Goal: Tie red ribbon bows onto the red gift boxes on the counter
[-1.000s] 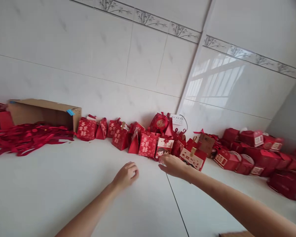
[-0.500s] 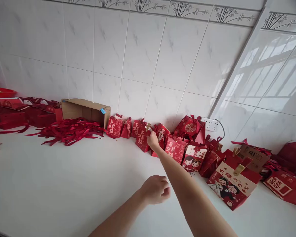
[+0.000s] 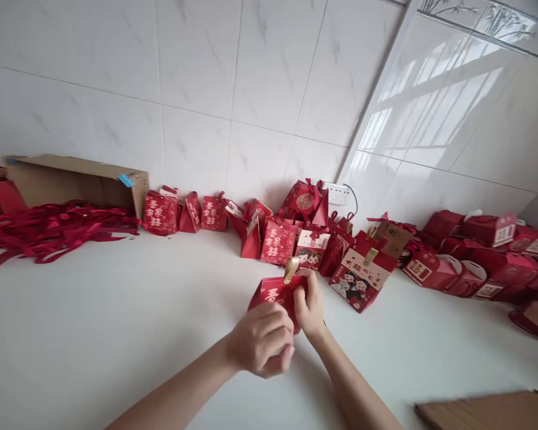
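A red gift box [image 3: 265,289] with gold lettering and a gold ribbon loop [image 3: 291,270] on top stands close in front of me. My right hand [image 3: 310,303] grips its upper right side between thumb and fingers. My left hand [image 3: 264,341] is closed in front of the box, its curled fingers covering much of the lower front. What lies inside that fist, if anything, is hidden. Just behind are similar red boxes, among them a lettered one [image 3: 278,242] and a larger box with a cartoon couple [image 3: 358,278].
A cardboard box [image 3: 72,164] on its side and a heap of red ribbons [image 3: 67,230] are at the left. More red boxes [image 3: 497,266] are piled at the right. Brown cardboard [image 3: 488,412] lies at the lower right. A socket strip [image 3: 336,193] sits by the tiled wall.
My right hand has brought a red gift box from the row by the wall towards me, beside my left hand. The view has turned right and down.
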`<state>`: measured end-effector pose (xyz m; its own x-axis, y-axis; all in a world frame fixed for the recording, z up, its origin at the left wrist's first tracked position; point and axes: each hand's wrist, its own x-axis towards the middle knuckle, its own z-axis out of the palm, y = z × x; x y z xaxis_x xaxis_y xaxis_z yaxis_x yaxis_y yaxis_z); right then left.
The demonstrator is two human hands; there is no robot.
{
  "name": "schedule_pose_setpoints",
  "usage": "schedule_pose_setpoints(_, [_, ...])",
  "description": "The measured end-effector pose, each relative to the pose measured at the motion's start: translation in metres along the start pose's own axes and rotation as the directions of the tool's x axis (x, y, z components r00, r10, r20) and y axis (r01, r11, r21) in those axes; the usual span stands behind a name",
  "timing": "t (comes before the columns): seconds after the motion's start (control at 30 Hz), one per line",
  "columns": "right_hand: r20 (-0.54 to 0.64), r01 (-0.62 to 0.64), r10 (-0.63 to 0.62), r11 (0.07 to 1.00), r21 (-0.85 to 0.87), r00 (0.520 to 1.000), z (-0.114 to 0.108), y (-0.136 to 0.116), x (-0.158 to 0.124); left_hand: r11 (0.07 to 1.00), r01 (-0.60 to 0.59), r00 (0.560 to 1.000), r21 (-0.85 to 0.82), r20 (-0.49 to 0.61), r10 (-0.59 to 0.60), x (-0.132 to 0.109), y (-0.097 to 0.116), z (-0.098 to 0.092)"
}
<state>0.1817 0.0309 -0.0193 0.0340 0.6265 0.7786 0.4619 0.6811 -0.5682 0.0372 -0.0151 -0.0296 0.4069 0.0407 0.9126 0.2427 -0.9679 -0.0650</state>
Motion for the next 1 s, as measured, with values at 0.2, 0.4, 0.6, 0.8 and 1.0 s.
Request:
schedule_pose_setpoints(0.2, [0.103, 0.032, -0.033, 0.999, 0.013, 0.994, -0.002, -0.004, -0.014, 0.875, 0.416, 0.904, 0.249, -0.214, -0.369, 0.002, -0.013, -0.008])
schedule_pose_setpoints(0.4, [0.151, 0.029, -0.036, 0.998, 0.051, 0.988, -0.005, -0.02, -0.013, 0.719, 0.691, 0.709, -0.07, -0.128, -0.694, 0.009, -0.019, -0.013])
schedule_pose_setpoints(0.6, [0.18, -0.043, 0.023, 0.993, 0.107, 0.983, -0.004, -0.024, -0.013, 0.59, 0.777, 0.57, -0.219, -0.149, -0.808, 0.011, -0.015, -0.012])
schedule_pose_setpoints(0.8, [-0.046, -0.403, 0.491, 0.762, 0.506, 0.87, -0.012, -0.001, 0.003, 0.571, 0.739, 0.584, -0.358, -0.081, -0.807, -0.004, -0.028, -0.011])
schedule_pose_setpoints(1.0, [-0.048, -0.462, 0.628, 0.621, 0.634, 0.777, -0.012, 0.038, 0.009, 0.469, 0.806, 0.547, -0.36, 0.152, -0.823, -0.004, -0.015, 0.004])
